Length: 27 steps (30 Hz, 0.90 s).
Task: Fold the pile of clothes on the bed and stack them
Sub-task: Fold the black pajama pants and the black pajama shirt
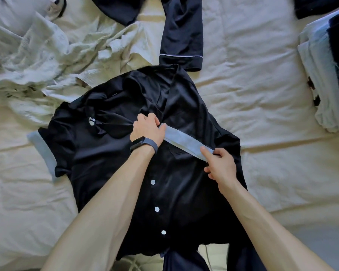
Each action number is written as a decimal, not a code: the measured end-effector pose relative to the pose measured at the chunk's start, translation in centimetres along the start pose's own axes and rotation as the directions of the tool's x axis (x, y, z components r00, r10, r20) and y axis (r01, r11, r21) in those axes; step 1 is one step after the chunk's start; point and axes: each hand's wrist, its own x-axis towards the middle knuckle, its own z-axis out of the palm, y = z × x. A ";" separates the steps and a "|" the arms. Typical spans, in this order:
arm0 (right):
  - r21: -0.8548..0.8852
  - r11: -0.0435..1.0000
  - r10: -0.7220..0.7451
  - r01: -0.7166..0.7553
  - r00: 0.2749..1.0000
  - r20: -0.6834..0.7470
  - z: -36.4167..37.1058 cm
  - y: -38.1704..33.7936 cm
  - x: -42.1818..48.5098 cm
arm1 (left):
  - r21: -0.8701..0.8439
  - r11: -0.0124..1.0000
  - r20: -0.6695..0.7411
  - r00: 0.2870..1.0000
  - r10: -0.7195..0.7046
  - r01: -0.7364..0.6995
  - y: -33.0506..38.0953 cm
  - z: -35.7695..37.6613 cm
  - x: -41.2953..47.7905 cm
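A dark navy button-up shirt (110, 165) with white buttons lies face up in the middle of the bed (262, 94). Its right sleeve is folded across the chest, and the sleeve's pale blue cuff (184, 140) runs diagonally between my hands. My left hand (148, 129), with a dark band on the wrist, grips the cuff's upper end. My right hand (220, 166) pinches the lower end. The left sleeve's blue cuff (43, 151) lies spread out at the left.
A crumpled pale garment pile (47, 61) lies at the upper left. Another dark garment with white piping (182, 36) lies above the shirt. A stack of folded clothes (325, 75) sits at the right edge. Dark fabric (184, 261) lies at the bottom.
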 end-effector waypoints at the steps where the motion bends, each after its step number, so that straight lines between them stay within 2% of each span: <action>1: 0.012 1.000 0.003 -0.003 1.000 -0.017 -0.1 -0.2 0.1 | 0.008 1.000 -0.026 1.000 -0.002 0.003 0.0 0.2 -0.1; 6: 0.016 1.000 0.000 0.001 0.999 -0.046 0.2 -0.5 0.3 | 0.238 0.971 0.018 0.999 -0.039 0.033 -0.4 1.2 -0.6; 10: 0.012 1.000 -0.005 0.006 0.999 -0.038 0.4 -0.4 0.4 | 0.138 0.988 -0.014 0.997 -0.075 0.076 -0.9 1.7 -1.2; 14: 0.011 1.000 -0.017 0.018 0.999 -0.030 0.2 -0.4 0.5 | -0.120 0.986 -0.005 0.993 -0.119 0.117 -1.0 1.9 -1.3; 16: 0.023 1.000 -0.015 0.015 1.000 -0.014 -0.1 -0.4 0.7 | -0.350 0.931 -0.001 0.994 -0.111 0.104 -1.0 2.0 -1.6; 17: 0.048 0.999 -0.012 0.012 1.000 0.003 -0.3 -0.3 0.7 | -0.504 0.858 0.014 0.995 -0.102 0.095 -1.0 1.9 -1.8; 19: 0.093 0.996 -0.014 0.010 0.999 0.044 -0.7 -0.2 0.7 | -0.756 0.651 0.026 0.997 -0.071 0.066 -0.7 1.3 -2.5; 20: 0.097 0.995 -0.019 0.013 0.998 0.058 -0.9 -0.1 0.6 | -0.822 0.569 0.007 0.999 -0.048 0.033 -0.7 0.9 -2.7; 21: 0.093 0.996 -0.023 0.017 0.997 0.069 -1.0 0.0 0.5 | -0.847 0.532 -0.013 1.000 -0.026 0.003 -1.0 0.5 -2.9; 24: 0.079 0.997 -0.021 0.014 0.995 0.094 -0.8 0.4 0.2 | -0.800 0.600 -0.001 1.000 -0.010 0.005 -2.3 0.0 -2.9; 27: 0.016 1.000 0.008 -0.010 0.993 0.117 -0.4 0.3 -0.2 | -0.696 0.700 0.101 0.988 -0.121 0.157 -3.6 0.2 -2.2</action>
